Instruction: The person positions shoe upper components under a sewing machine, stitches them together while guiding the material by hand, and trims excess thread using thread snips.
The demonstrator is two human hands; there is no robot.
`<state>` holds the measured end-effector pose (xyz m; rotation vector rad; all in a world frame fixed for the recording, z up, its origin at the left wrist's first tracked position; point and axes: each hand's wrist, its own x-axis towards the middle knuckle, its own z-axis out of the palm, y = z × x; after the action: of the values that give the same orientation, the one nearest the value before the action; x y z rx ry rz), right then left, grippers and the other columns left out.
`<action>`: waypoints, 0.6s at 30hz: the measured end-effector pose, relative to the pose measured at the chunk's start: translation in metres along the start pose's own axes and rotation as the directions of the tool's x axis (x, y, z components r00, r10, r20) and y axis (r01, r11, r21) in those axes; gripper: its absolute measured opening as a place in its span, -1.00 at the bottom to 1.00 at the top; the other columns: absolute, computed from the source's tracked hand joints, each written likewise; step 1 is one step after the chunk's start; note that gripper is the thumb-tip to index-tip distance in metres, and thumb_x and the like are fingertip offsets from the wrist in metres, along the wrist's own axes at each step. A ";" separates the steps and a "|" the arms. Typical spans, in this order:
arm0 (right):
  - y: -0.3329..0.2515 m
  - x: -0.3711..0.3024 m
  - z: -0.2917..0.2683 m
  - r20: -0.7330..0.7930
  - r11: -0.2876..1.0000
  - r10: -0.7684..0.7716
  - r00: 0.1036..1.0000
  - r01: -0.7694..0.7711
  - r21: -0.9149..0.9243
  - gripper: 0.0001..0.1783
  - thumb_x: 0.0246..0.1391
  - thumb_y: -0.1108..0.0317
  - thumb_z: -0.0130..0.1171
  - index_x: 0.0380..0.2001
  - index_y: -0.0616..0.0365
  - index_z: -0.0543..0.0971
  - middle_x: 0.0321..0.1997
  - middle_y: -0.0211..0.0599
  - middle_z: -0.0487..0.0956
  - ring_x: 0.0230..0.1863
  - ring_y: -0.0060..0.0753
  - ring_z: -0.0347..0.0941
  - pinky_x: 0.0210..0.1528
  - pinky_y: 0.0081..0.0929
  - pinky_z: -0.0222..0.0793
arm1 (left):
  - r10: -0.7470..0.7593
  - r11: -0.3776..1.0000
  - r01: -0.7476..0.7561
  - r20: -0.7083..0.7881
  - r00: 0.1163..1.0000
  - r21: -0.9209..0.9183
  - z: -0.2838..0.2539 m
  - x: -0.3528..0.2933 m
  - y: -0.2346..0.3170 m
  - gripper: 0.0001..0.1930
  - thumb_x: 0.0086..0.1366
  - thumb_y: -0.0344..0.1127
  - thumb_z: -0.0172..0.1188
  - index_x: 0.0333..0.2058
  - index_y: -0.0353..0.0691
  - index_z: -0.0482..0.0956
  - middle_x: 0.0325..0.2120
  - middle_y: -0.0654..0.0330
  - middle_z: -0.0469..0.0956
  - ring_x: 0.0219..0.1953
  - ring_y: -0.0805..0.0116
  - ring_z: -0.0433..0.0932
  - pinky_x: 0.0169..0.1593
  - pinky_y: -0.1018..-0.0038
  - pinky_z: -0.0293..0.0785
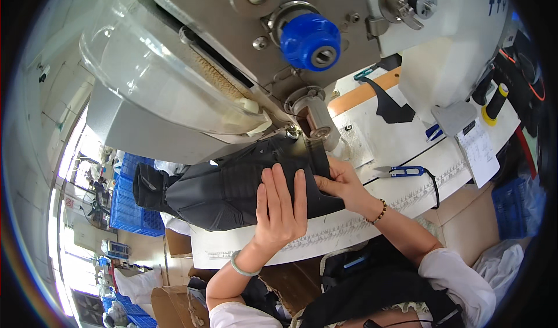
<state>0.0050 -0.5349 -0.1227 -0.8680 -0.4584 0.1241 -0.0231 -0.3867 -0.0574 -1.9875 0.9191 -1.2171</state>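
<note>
Left hand: the left hand (280,209) lay flat on the black piece (244,185), fingers spread and pressed down, holding nothing closed in it.
Right hand: the right hand (342,183) pinched the right edge of the black piece between thumb and fingers, just below the roller (314,119).
Black piece: a dark, stitched, padded part, lying on the white table (407,148) and running leftward past the table edge; its upper end sat under the needle area (293,131) of the machine.
Machine: a grey sewing machine head (221,31) with a blue knob (310,40) and a clear curved guard (157,78) stood over the work.
Step in hand: judged from the hands, the piece was being held and steered at the stitching point, one hand flattening it, the other guiding the edge.
Next move calls for: steady downward pressure from the flat hand and a small, even feed from the pinching hand, with fingertips kept clear of the roller.
Nearby: blue-handled snips (404,171) lay on the table to the right, well apart from the hands; a paper sheet (479,151) lay beyond them.
Wrists: a pale bangle (241,267) on the left, a bead bracelet (379,212) on the right.
</note>
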 end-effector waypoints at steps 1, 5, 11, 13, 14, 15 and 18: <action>0.000 0.000 0.001 -0.016 0.999 0.037 0.999 -0.037 -0.002 -0.76 0.12 0.48 0.01 -0.12 0.25 0.41 -0.32 -0.55 0.48 -0.35 -0.84 0.31 -0.36 -0.83 0.24 | 0.001 1.000 -0.001 0.002 1.000 -0.002 0.000 0.000 0.000 -0.63 0.07 -0.41 -0.14 -0.16 -0.39 0.49 -0.23 -0.25 0.50 -0.11 -0.07 0.50 0.00 0.29 0.32; -0.004 0.000 0.002 0.018 1.000 0.016 1.000 -0.016 -0.024 -0.73 0.11 0.48 0.01 -0.09 0.24 0.39 -0.31 -0.57 0.47 -0.35 -0.86 0.30 -0.37 -0.83 0.22 | 0.005 0.999 -0.006 0.018 1.000 0.033 -0.002 0.000 0.001 -0.63 0.07 -0.43 -0.17 -0.17 -0.38 0.50 -0.24 -0.23 0.51 -0.12 -0.04 0.51 -0.01 0.31 0.33; -0.014 -0.001 -0.009 0.066 0.992 0.109 0.992 -0.104 -0.069 -0.67 0.11 0.49 0.00 -0.02 0.24 0.36 -0.24 -0.55 0.47 -0.29 -0.85 0.31 -0.31 -0.82 0.24 | -0.017 0.998 0.013 0.065 0.998 0.062 -0.010 0.006 0.007 -0.66 0.11 -0.45 -0.15 -0.19 -0.37 0.52 -0.25 -0.22 0.52 -0.13 -0.03 0.52 0.02 0.31 0.33; -0.015 -0.001 -0.013 0.066 0.986 0.157 0.985 -0.153 -0.059 -0.66 0.11 0.50 0.01 -0.01 0.25 0.35 -0.20 -0.51 0.48 -0.24 -0.81 0.34 -0.24 -0.81 0.28 | -0.027 0.997 0.023 0.054 0.998 0.071 -0.012 0.009 0.009 -0.67 0.12 -0.45 -0.14 -0.19 -0.37 0.52 -0.26 -0.21 0.53 -0.14 -0.02 0.52 0.02 0.31 0.33; -0.014 0.000 -0.015 0.087 0.987 0.154 0.984 -0.150 -0.059 -0.66 0.11 0.50 0.01 -0.01 0.25 0.35 -0.20 -0.51 0.48 -0.24 -0.81 0.34 -0.24 -0.81 0.28 | -0.027 0.996 0.020 0.081 0.996 0.088 -0.013 0.010 0.010 -0.69 0.13 -0.45 -0.14 -0.20 -0.36 0.52 -0.27 -0.19 0.53 -0.14 0.00 0.53 0.02 0.31 0.33; -0.014 0.001 -0.016 0.096 0.989 0.144 0.985 -0.141 -0.036 -0.65 0.11 0.49 0.01 0.00 0.25 0.34 -0.18 -0.50 0.48 -0.22 -0.80 0.34 -0.22 -0.80 0.29 | -0.011 0.992 0.001 0.074 0.997 0.125 -0.012 0.011 0.010 -0.70 0.14 -0.45 -0.13 -0.20 -0.34 0.53 -0.30 -0.17 0.55 -0.16 0.03 0.54 0.02 0.31 0.33; -0.011 0.001 -0.018 0.104 0.991 0.136 0.985 -0.134 -0.025 -0.64 0.11 0.49 0.03 0.00 0.26 0.34 -0.15 -0.48 0.48 -0.19 -0.78 0.35 -0.18 -0.78 0.29 | 0.033 0.987 -0.046 0.086 0.996 0.156 -0.013 0.012 0.007 -0.70 0.15 -0.44 -0.12 -0.20 -0.33 0.52 -0.31 -0.15 0.56 -0.17 0.04 0.56 0.01 0.30 0.34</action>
<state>0.0129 -0.5545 -0.1238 -0.9128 -0.4999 0.2924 -0.0323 -0.4019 -0.0523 -1.8708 0.7923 -1.1398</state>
